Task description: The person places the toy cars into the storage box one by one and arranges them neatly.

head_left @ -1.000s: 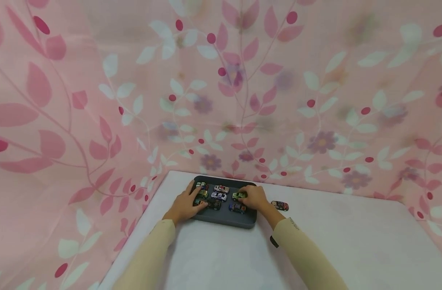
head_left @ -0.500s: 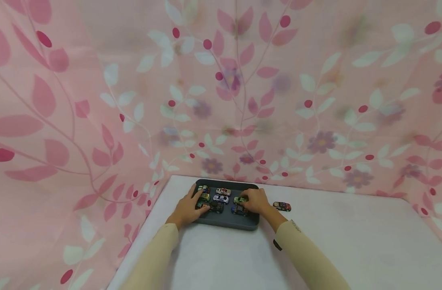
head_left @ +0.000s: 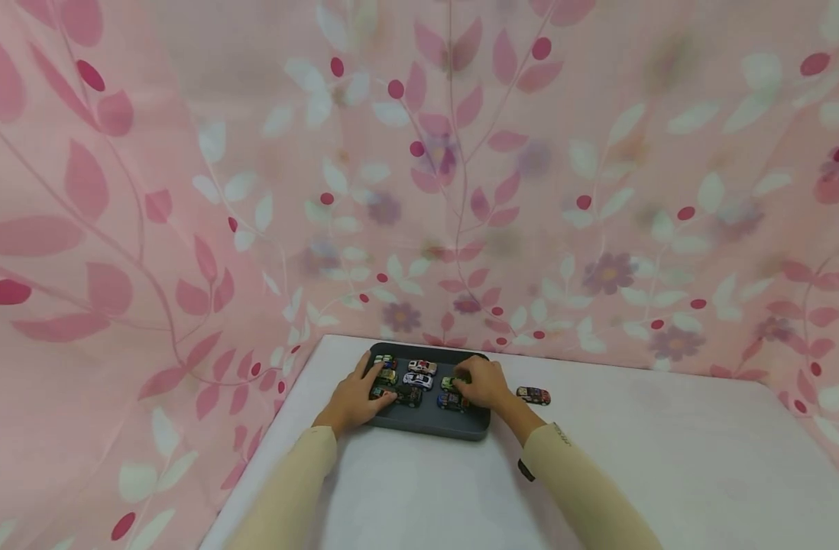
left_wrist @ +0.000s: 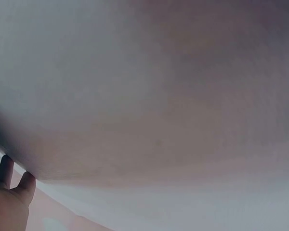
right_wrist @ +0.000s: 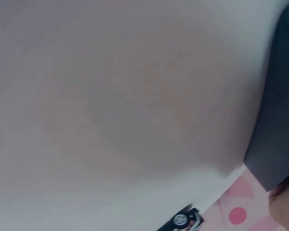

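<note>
A dark grey tray (head_left: 426, 425) holds several small toy cars. My right hand (head_left: 486, 382) reaches over its right side and pinches a green toy car (head_left: 448, 383) between thumb and fingers. Just in front of that one lies a blue toy car (head_left: 451, 402). My left hand (head_left: 354, 396) rests over the tray's left rim with fingers extended. Its thumb touches a dark toy car (head_left: 381, 392), and its fingers lie beside a yellow-green toy car (head_left: 388, 376). A white toy car (head_left: 418, 380) and a white-and-red toy car (head_left: 422, 367) sit mid-tray.
On the white table (head_left: 426, 489), a dark-and-red toy car (head_left: 533, 395) lies right of the tray. A black object (head_left: 526, 469) is partly hidden by my right sleeve. A pink floral cloth (head_left: 461, 191) rises behind the table and at the left.
The green car and my right hand have shifted slightly toward the blue car, now close beside it. My left hand has stayed in place; the head view has tilted a little.
</note>
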Tool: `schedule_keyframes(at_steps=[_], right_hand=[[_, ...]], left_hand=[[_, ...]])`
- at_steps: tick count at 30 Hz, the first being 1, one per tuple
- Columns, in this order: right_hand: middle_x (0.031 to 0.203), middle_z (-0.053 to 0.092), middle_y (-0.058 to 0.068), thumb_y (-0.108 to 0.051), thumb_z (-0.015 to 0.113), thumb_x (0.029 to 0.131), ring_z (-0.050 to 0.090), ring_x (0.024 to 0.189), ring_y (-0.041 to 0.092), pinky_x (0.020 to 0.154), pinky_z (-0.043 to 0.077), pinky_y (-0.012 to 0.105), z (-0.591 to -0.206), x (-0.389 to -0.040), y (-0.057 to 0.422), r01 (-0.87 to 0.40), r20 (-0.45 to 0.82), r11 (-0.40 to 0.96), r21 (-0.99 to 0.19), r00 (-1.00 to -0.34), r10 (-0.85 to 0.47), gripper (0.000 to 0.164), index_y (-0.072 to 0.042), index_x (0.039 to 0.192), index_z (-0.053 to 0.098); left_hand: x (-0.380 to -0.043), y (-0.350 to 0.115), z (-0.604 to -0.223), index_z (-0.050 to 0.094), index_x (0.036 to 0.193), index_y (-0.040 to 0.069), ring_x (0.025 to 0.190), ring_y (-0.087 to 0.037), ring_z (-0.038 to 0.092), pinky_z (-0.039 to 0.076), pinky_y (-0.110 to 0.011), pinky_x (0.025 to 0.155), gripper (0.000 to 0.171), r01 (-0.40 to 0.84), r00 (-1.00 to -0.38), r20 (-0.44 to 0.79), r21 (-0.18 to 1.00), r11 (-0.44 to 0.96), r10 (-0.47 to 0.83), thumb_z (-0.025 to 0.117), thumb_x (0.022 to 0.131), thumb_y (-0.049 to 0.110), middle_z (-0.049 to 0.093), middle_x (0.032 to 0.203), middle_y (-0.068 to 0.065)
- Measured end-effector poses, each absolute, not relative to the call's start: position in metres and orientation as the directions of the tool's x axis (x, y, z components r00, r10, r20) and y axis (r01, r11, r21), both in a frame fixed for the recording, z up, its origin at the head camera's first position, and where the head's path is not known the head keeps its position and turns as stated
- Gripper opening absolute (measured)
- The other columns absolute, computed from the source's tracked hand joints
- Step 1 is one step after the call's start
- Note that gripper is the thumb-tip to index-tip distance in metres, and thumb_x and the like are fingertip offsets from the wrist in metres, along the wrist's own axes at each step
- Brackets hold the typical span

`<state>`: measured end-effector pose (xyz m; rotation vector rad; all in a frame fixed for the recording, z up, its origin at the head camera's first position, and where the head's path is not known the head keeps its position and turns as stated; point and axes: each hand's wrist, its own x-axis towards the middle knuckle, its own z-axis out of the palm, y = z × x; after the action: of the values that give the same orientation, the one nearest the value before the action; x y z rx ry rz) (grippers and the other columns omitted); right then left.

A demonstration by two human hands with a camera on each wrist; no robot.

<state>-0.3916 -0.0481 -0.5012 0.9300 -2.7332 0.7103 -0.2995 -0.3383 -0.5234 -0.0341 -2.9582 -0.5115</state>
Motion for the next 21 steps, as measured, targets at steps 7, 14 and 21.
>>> schedule_keyframes(at_steps=[7,14,21], right_hand=[[0.143,0.045,0.025,-0.039,0.068,0.09,0.053,0.119,0.04,0.1,0.04,0.06,-0.507,-0.397,-0.027,-0.621,0.54,0.673,-0.402,-0.754,-0.374,0.06,-0.008,0.14,0.054],[0.165,-0.001,0.019,-0.067,0.048,0.091,0.023,0.144,0.044,0.114,0.013,0.065,-0.502,-0.401,0.0,-0.515,0.364,0.799,-0.31,-0.841,-0.4,0.085,-0.025,0.159,0.019],[0.165,-0.003,0.021,-0.069,0.045,0.092,0.018,0.147,0.047,0.113,0.007,0.071,-0.504,-0.397,0.03,-0.459,0.296,0.832,-0.312,-0.879,-0.374,0.086,-0.023,0.159,0.019]], left_hand=[[-0.296,-0.335,-0.523,0.037,0.155,0.019,0.134,-0.048,0.045,0.036,-0.062,0.108,0.085,0.055,-0.991,0.137,0.352,0.934,0.007,0.055,0.088,0.069,0.015,0.166,-0.014],[-0.299,-0.337,-0.521,0.033,0.156,0.022,0.135,-0.048,0.043,0.035,-0.062,0.109,0.085,0.041,-0.993,0.119,0.333,0.942,0.001,0.053,0.089,0.07,0.011,0.167,-0.012],[-0.296,-0.335,-0.521,0.036,0.155,0.019,0.135,-0.049,0.043,0.035,-0.063,0.108,0.085,0.037,-0.993,0.12,0.347,0.937,-0.005,0.055,0.089,0.068,0.013,0.166,-0.015]])
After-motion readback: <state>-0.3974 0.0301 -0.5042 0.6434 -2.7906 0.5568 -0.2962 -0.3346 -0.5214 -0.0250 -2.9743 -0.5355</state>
